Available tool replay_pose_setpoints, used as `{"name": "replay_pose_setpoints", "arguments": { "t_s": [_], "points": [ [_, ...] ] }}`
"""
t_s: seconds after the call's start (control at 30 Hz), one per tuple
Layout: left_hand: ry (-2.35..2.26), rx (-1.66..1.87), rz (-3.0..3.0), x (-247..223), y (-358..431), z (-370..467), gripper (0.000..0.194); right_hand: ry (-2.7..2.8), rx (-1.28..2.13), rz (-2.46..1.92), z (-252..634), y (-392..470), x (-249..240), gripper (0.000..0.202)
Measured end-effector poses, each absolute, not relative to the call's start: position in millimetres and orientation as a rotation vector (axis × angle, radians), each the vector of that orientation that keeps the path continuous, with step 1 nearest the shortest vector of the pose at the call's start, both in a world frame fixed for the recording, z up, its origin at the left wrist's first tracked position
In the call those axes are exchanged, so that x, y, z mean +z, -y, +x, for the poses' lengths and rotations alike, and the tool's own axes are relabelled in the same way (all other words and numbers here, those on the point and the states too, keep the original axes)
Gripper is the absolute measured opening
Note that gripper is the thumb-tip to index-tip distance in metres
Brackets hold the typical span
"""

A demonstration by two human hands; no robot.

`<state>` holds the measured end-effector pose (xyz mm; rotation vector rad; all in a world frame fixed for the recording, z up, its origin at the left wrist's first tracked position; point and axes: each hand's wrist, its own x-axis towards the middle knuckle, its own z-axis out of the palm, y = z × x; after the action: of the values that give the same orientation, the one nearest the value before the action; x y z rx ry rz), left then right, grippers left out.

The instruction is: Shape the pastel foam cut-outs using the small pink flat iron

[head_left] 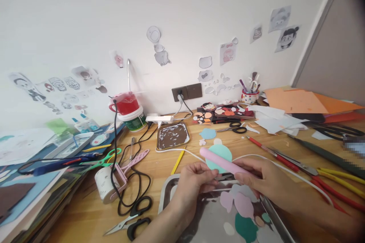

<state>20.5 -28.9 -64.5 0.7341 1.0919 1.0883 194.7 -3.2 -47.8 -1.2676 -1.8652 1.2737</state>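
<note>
The mint-green paper disc (222, 150) is held above the far edge of the metal tray (164, 193), its lower rim pinched between the thumb and fingers of the left hand (194, 180). The pink round-ended stick (225, 164) is gripped between the thumb and curled fingers of the right hand (253, 174) and is slanted across the disc; whether the two are touching cannot be told. Room to the left is bounded by the black-handled scissors (139, 212), near the tray's edge; on the right, room is limited by the white cable (299, 172) and the red-and-yellow-handled tools (339, 174). Beyond the disc, the blue scalloped cutout (208, 133) and the brown, white-smeared palette (173, 136) are set apart on the grained wooden tabletop (82, 209). In the smooth, shiny tray, flat matte cutouts are scattered: lilac rounded pieces (243, 205) and a dark green piece (245, 228).
</note>
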Motion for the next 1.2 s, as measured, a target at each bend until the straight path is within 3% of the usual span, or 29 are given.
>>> {"name": "replay_pose_setpoints", "arguments": {
  "t_s": [0.53, 0.77, 0.87, 1.2],
  "points": [
    [-1.100, 1.144, 0.751, -63, 26, 14, 0.021, 1.656, 1.387, -1.244, 211, -22, -48, 0.032],
    [-1.135, 1.214, 0.804, -66, 23, 15, 0.023, 1.436, 1.615, -1.215, 206, -12, -42, 0.036],
    [-1.081, 1.236, 0.754, -66, 23, 15, 0.021, 1.302, 1.566, -1.298, 200, -8, -37, 0.025],
    [-1.042, 1.275, 0.698, -65, 24, 18, 0.024, 1.436, 1.497, -1.360, 197, -4, -41, 0.031]
  ]
}}
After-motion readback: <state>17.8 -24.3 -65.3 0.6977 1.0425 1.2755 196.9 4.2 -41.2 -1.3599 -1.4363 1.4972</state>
